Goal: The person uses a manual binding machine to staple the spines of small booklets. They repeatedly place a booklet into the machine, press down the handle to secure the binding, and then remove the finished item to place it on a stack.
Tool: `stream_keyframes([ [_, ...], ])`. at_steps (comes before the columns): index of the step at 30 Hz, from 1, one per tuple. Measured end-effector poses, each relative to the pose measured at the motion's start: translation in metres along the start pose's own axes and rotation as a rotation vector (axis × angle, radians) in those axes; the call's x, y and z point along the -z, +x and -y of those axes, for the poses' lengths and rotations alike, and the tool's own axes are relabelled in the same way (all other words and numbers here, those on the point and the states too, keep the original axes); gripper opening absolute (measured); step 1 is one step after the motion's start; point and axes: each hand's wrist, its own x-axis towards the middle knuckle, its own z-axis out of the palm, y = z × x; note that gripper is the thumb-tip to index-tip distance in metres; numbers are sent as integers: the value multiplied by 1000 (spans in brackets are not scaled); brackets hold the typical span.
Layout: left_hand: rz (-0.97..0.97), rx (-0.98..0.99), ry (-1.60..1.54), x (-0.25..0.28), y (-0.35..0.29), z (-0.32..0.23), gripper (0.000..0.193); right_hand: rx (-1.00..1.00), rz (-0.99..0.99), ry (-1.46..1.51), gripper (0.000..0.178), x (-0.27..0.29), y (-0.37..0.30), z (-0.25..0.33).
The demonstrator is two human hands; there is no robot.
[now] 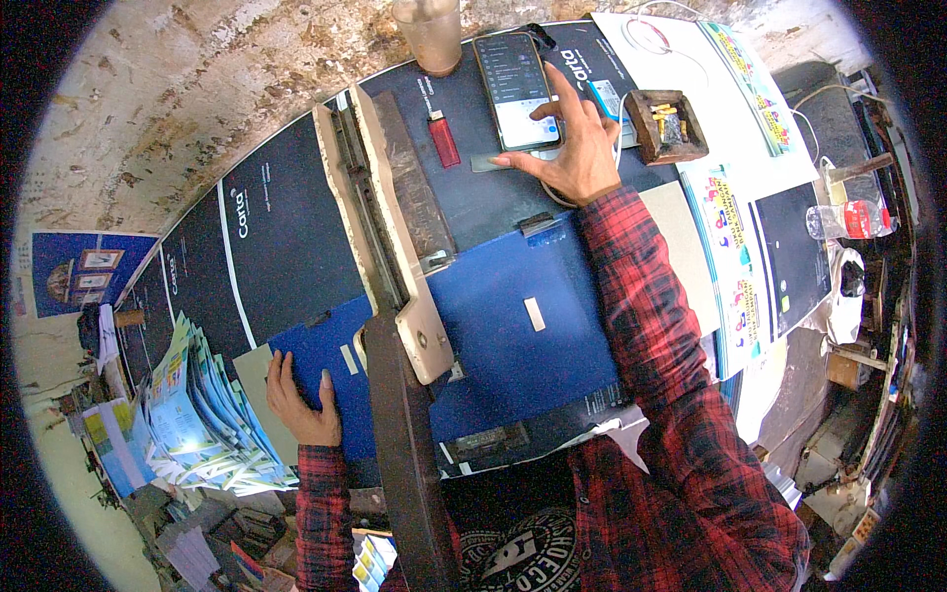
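My left hand point(304, 403) lies with its fingers spread on the left edge of a dark blue sheet point(365, 419), where a grey-beige board point(258, 380) shows beside it. Over the lower right of a phone point(511, 89) with a lit screen is my right hand point(584, 153), thumb and fingers apart. A bent finger is at the screen; whether it touches I cannot tell. Between my hands a long cream metal tool with a dark brown arm point(400, 414), like a long-reach stapler, crosses the blue sheet. Right of it, another blue area point(523, 335) carries a small pale strip.
A red lighter point(443, 140) and a cloudy plastic cup point(431, 35) are near the wall. Right of the phone stands a wooden ashtray point(671, 143) with cigarette butts. Printed booklets point(728, 266) and a bottle point(850, 220) lie right; a fanned paper stack point(202, 414) sits left.
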Motion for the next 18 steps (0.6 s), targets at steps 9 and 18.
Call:
stream_keyframes([
  [9,5,2,4,0,0,0,58,-10,16,5,126,2,0,1],
  [18,3,-12,11,0,0,0,59,-21,27,5,126,2,0,3],
])
